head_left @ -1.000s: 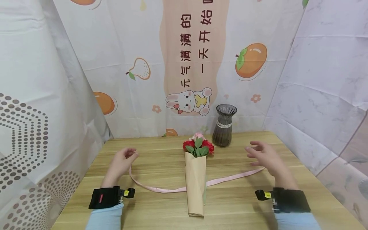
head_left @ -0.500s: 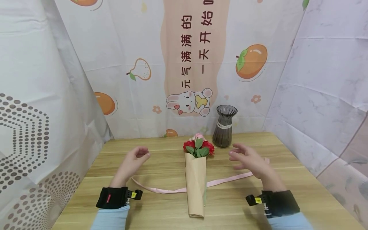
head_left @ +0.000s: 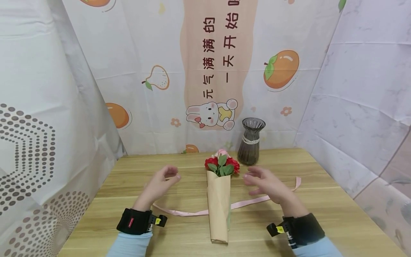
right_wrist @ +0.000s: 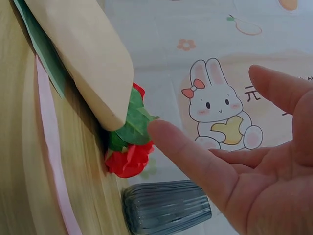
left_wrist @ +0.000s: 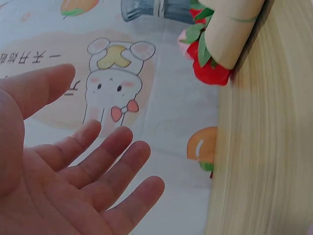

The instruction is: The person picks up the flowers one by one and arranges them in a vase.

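A bouquet of red and pink flowers with green leaves, wrapped in brown paper [head_left: 219, 207], lies on the wooden table between my hands. Beneath it a pink ribbon [head_left: 247, 202] stretches out to both sides. My left hand [head_left: 160, 184] hovers left of the wrapped bouquet, fingers loosely bent and nothing held. On the other side my right hand [head_left: 266, 184] is over the ribbon, likewise holding nothing. Both palms face the bouquet. In the left wrist view the fingers [left_wrist: 117, 161] are spread, and a red flower [left_wrist: 210, 68] shows beyond them.
A dark ribbed glass vase [head_left: 248, 142] with a pale cord round its neck stands at the table's back edge, right of the flowers. Behind the table [head_left: 179, 235] hangs a printed cloth [head_left: 128, 53] with a rabbit and oranges.
Both hands have moved inward toward the bouquet from the ribbon's two ends. The ribbon's right end now shows past my right hand. Bouquet and vase have stayed in place.
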Available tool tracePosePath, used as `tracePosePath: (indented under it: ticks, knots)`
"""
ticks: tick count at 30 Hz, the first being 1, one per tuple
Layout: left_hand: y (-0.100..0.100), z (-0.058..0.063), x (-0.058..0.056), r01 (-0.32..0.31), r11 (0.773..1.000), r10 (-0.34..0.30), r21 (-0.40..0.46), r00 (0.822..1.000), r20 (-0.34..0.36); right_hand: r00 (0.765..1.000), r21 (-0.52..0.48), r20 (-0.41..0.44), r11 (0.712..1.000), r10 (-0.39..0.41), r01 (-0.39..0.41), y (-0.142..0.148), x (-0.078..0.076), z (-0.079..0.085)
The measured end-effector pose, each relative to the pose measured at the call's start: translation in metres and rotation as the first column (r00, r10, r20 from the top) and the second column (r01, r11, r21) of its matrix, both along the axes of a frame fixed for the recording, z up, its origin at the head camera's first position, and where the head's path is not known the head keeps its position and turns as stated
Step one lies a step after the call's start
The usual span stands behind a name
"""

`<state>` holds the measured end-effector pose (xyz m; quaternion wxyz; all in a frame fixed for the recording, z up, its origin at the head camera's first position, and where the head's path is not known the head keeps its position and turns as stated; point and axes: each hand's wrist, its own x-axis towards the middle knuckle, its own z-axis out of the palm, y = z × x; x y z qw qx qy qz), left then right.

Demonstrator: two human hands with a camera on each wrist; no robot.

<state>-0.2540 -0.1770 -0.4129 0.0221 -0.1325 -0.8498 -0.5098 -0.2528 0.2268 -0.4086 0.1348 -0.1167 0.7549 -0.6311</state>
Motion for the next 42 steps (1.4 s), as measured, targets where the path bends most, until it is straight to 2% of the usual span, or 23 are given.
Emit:
tracePosePath:
  ticks: [10, 18, 24, 34, 42]
  knots:
    - [0.017, -0.011, -0.001, 0.06, 0.998, -0.06, -0.019, 0.998, 0.0, 0.998, 0.043, 0.047, 0.999, 0.031, -0.033, -0.02, -0.001, -0.015]
    - [0.033, -0.017, -0.003, 0.114, 0.992, -0.113, -0.046, 0.993, 0.029, 0.995, 0.055, 0.089, 0.997, 0.045, -0.05, -0.028, 0.001, -0.024]
    - [0.045, -0.024, -0.002, 0.164, 0.984, -0.16, -0.073, 0.986, 0.05, 0.993, 0.093, 0.099, 0.992, 0.072, -0.081, -0.035, 0.002, -0.032]
    - [0.06, -0.03, -0.006, 0.234, 0.964, -0.224, -0.124, 0.971, 0.089, 0.987, 0.143, 0.151, 0.987, 0.055, -0.077, -0.044, 0.004, -0.039]
    - [0.069, -0.037, -0.008, 0.278, 0.952, -0.257, -0.126, 0.953, 0.162, 0.984, 0.155, 0.161, 0.983, 0.075, -0.1, -0.048, 0.005, -0.043]
